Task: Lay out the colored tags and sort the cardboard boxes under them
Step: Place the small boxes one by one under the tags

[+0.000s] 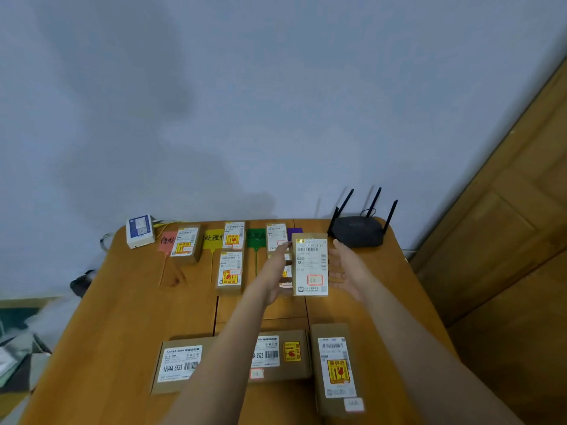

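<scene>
Head view: a wooden desk (pixel 129 302) stands against a pale wall, with four colored tags along its far edge, from left to right a pink tag (pixel 167 240), a yellow tag (pixel 214 238), a green tag (pixel 256 237) and a purple tag (pixel 295 232), the last partly hidden. One cardboard box (pixel 185 244) lies beside the pink tag; two boxes, a far one (pixel 234 235) and a near one (pixel 230 273), lie in a column beside the yellow tag; another box (pixel 276 236) lies between the green and purple tags. Both hands reach forward around a labeled box (pixel 310 265) below the purple tag: the left hand (pixel 276 271) touches its left edge, while the right hand (pixel 348 271) is spread open just beside its right edge, so neither grip is closed on it. Three unsorted boxes lie along the near edge: left (pixel 181 365), middle (pixel 277 355) and right (pixel 336 368). A black router (pixel 359 231) sits at the far right corner, a white device (pixel 139 230) at the far left.
</scene>
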### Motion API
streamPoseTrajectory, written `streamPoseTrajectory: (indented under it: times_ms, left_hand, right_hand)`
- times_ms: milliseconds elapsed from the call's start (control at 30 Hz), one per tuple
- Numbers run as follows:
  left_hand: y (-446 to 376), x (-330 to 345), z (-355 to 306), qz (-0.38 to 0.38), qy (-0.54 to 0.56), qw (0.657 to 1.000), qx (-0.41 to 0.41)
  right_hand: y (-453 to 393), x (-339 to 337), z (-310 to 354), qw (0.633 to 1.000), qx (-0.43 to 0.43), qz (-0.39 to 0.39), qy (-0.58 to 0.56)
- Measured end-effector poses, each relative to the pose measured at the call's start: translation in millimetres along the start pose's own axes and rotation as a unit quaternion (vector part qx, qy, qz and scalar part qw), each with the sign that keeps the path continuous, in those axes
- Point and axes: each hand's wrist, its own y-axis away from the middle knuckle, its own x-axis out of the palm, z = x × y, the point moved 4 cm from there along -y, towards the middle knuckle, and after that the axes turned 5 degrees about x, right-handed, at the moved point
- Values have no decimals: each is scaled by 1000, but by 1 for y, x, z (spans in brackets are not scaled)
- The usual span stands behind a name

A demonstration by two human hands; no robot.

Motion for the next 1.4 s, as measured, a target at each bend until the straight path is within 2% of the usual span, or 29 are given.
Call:
streamPoseTrajectory:
  times_ms: [333, 667, 1233, 1400]
  left_hand:
    - [-21, 60, 8, -51, 23, 998, -13]
    - [-86, 119, 24, -97, 31, 994, -34]
    - [-206, 104, 62, -86, -3, 985, -152]
    - [-252, 94, 60, -103, -7, 983, -151]
  right_hand:
    - [-33, -58, 12, 999, 31, 45, 0]
    - [-94, -122, 28, 995, 75, 61, 26]
    - [-227, -114, -9, 992, 117, 23, 49]
    - [-280, -103, -5, 991, 116, 6, 67]
